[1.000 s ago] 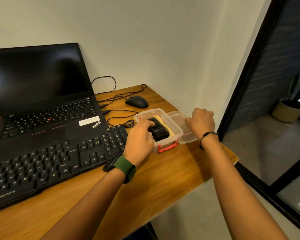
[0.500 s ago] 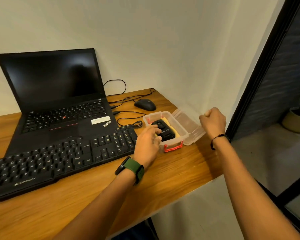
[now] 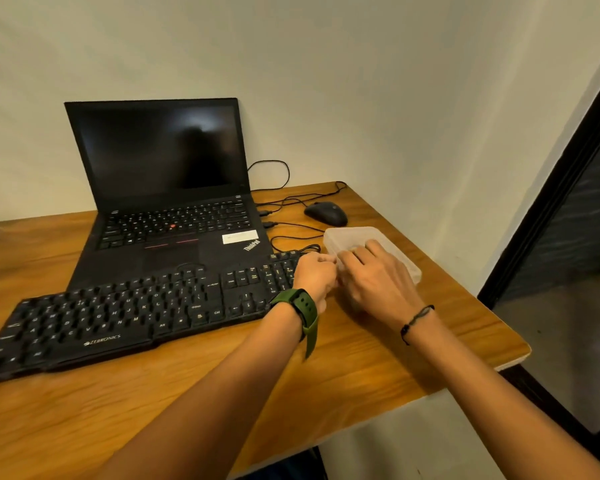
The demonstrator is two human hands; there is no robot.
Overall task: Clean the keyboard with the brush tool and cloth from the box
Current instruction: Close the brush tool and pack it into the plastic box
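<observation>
The keyboard (image 3: 136, 306) is laid along the desk's (image 3: 361, 375) front edge, long axis running left-right and tilted a bit away toward the right, its right end just beside the left hand (image 3: 314, 275). That hand is curled; what's in it can't be made out. The right hand (image 3: 378, 278) is spread loosely over the clear box (image 3: 371, 237), near the desk's right edge. Brush and cloth aren't visible. A mouse (image 3: 326, 213) is parked behind the box.
</observation>
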